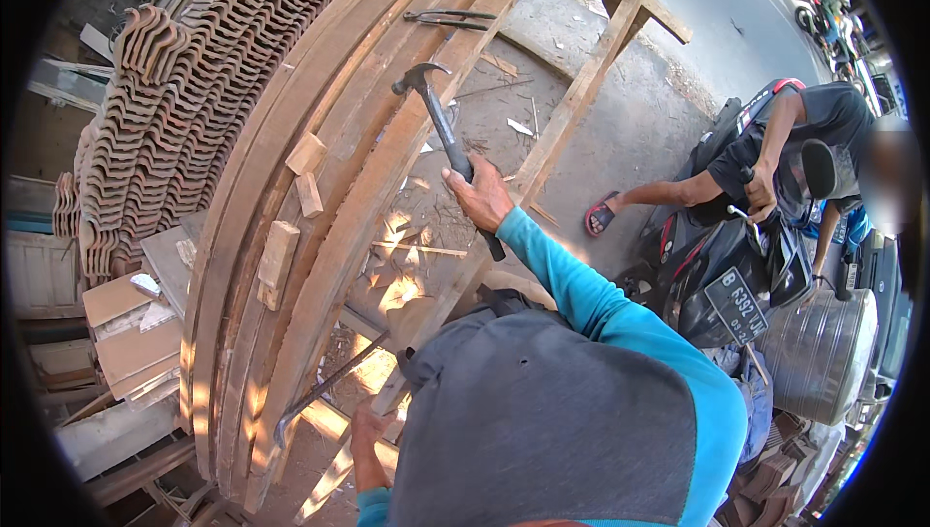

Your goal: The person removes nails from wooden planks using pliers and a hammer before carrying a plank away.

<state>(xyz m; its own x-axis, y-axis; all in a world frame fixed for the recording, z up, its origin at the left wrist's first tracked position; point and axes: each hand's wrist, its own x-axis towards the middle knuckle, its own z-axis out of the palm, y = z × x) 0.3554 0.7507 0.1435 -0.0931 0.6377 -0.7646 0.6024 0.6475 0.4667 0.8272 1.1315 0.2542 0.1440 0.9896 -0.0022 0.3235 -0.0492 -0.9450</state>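
Left hand (367, 438): near the curved pry bar (324, 387); its grip cannot be determined. Right hand (481, 198): clamped around the hammer (445, 126) handle, hammer head forward of the fist. Farther off, pincers (428, 17) rest on timber beams (383, 180).

Bright daylight dapples planks (373, 193) curved by fisheye distortion.

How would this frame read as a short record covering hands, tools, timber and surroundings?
right hand: grips claw hammer by its handle
left hand: low, near a hooked metal bar; grip unclear
timber: long beams with wood blocks on top
other tool: pincers lying on the timber
left side: stacked wavy tiles
right side: another person at a motorcycle
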